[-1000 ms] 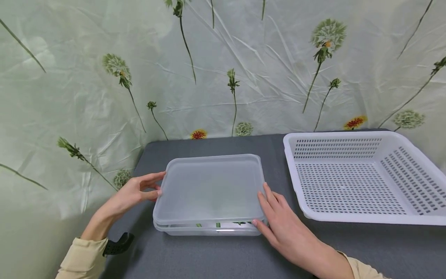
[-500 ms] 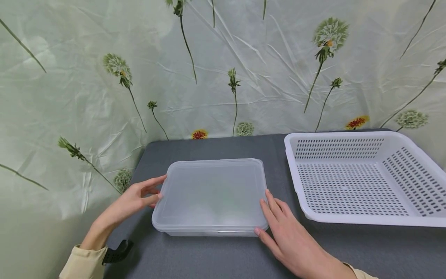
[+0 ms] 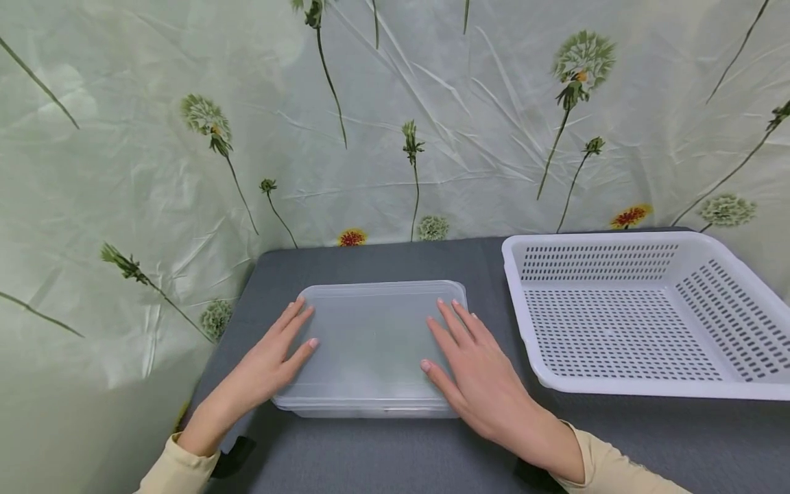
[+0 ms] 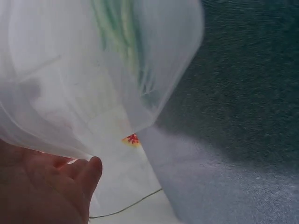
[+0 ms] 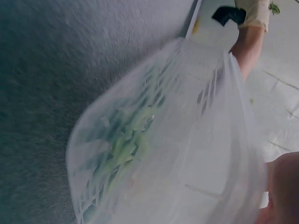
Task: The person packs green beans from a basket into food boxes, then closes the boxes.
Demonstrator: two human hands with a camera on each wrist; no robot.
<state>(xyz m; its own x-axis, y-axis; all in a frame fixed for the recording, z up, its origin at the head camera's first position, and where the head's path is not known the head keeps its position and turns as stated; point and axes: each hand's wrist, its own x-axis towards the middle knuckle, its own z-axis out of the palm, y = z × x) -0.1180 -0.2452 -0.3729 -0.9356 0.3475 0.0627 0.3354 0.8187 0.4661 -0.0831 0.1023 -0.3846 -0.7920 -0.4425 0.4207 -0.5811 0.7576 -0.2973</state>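
Observation:
A translucent plastic container [image 3: 370,414] with a matching lid [image 3: 370,343] on top stands on the grey cloth. My left hand [image 3: 265,363] reaches over the lid's left edge, its fingers extended across the surface. On the right side, my right hand [image 3: 478,384] lies over the lid with straight, slightly spread fingers. Blurred green stalks [image 4: 124,32] show through the container wall in the left wrist view. Green pieces [image 5: 124,144] also show through it in the right wrist view, where only a bit of my right hand appears at the lower right edge.
A white perforated plastic basket [image 3: 617,336] stands right of the container. The grey cloth-covered table [image 3: 345,456] runs back to a pale flower-print sheet [image 3: 382,137] hanging behind it. A dark band [image 3: 233,456] sits at my left wrist.
The lid has come down level onto the container, closing the gap at the front. Both hands have moved from the container's sides inward onto the lid, fingers straightening.

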